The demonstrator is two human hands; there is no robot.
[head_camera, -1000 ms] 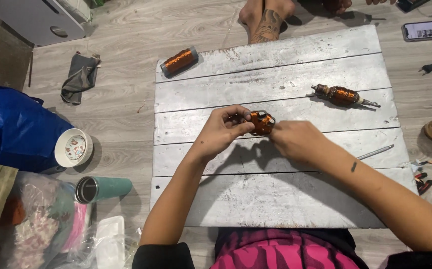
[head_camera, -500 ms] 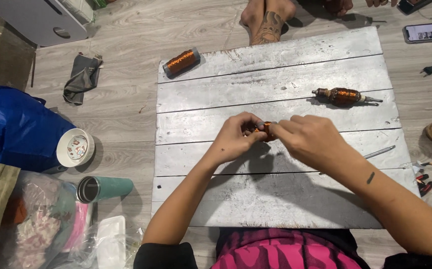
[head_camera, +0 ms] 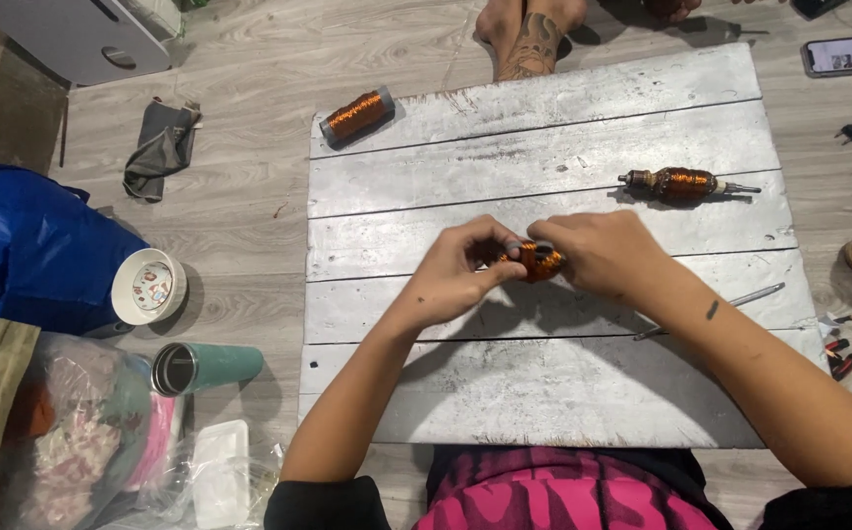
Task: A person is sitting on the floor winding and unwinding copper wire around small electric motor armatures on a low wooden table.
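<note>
Over the last second we drew our hands closer together, so the small copper-wound armature (head_camera: pixel 538 261) that had shown plainly between them was now mostly covered. Our left hand (head_camera: pixel 455 270) pinched one end with thumb and fingers, and our right hand (head_camera: pixel 603 253) closed over the other, holding it just above the middle planks of the grey wooden board (head_camera: pixel 544 393). The grip looked tighter, suited to close work on the winding. A second wound armature (head_camera: pixel 683 184) lay untouched farther up the board, the copper wire spool (head_camera: pixel 355 115) at its far corner.
</note>
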